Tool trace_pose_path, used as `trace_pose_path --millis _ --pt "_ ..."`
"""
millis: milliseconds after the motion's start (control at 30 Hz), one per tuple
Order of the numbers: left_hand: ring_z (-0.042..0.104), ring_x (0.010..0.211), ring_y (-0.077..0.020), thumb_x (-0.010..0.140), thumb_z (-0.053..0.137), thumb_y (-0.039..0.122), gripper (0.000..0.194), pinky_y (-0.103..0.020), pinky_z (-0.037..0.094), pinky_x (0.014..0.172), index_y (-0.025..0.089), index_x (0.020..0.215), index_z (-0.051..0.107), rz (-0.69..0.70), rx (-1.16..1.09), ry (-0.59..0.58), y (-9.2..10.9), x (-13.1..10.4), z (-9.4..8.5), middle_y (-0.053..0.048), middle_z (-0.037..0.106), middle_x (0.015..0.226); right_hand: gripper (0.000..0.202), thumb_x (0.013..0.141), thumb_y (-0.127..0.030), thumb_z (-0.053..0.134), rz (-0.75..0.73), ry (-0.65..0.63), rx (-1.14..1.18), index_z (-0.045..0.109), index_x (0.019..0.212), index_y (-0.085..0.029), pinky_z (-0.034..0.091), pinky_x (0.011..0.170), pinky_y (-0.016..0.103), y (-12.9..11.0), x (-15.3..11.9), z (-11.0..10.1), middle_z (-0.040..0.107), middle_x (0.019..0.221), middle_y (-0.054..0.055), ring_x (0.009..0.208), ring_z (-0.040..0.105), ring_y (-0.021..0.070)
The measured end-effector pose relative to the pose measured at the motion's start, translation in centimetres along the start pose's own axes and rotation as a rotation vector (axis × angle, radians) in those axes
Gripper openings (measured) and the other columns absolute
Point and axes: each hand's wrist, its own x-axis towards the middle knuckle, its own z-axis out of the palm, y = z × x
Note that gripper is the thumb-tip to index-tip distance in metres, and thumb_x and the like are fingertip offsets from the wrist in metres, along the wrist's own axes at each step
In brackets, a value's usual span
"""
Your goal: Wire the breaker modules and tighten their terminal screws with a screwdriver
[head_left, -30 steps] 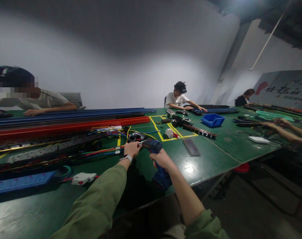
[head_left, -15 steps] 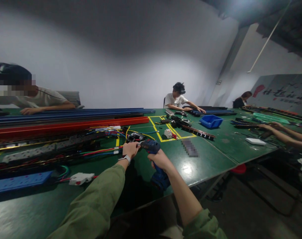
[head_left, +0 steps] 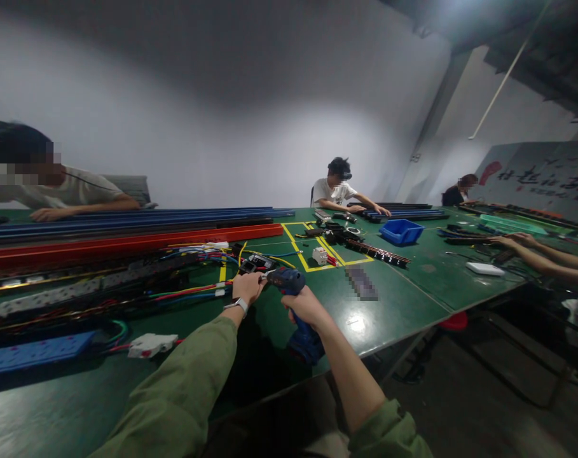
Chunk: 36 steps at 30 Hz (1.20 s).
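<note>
My right hand [head_left: 304, 308] is wrapped round the grip of a blue cordless drill [head_left: 289, 280], whose chuck points left. At the drill's tip, my left hand [head_left: 248, 287] has its fingers closed beside the bit. What those fingers hold is hidden from view. Just beyond them lies a small black housing [head_left: 259, 262] with yellow and blue wires running to it. Red, green and blue wires [head_left: 205, 290] come in from the left, with a white tag on them, and end near my left hand.
Black strips with sockets [head_left: 69, 286], a blue socket strip [head_left: 41, 353] and a white connector [head_left: 151, 345] lie left. Behind are a red channel [head_left: 212, 237] and blue rails. Ahead right sit a white breaker [head_left: 320, 256] and a blue bin [head_left: 402, 232]. Co-workers sit round the green table [head_left: 412, 292].
The whole view has shifted slightly, with things sitting a little further left. Both hands and the drill keep nearly the same pose.
</note>
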Motion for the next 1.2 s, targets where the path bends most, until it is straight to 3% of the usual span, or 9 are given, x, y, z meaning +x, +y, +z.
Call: trace_pose_path --millis 1200 --pt "0.067 0.102 -0.0289 0.095 0.04 0.05 0.042 -0.04 0.04 0.088 0.028 0.112 0.071 0.023 0.029 0.008 0.01 -0.21 -0.23 -0.009 0.075 0.107 0.008 0.07 -0.012 0.056 -0.037 0.006 0.035 0.055 0.075 -0.019 0.035 0.035 0.02 0.53 0.16 -0.01 0.047 0.045 -0.007 0.035 0.048 0.0115"
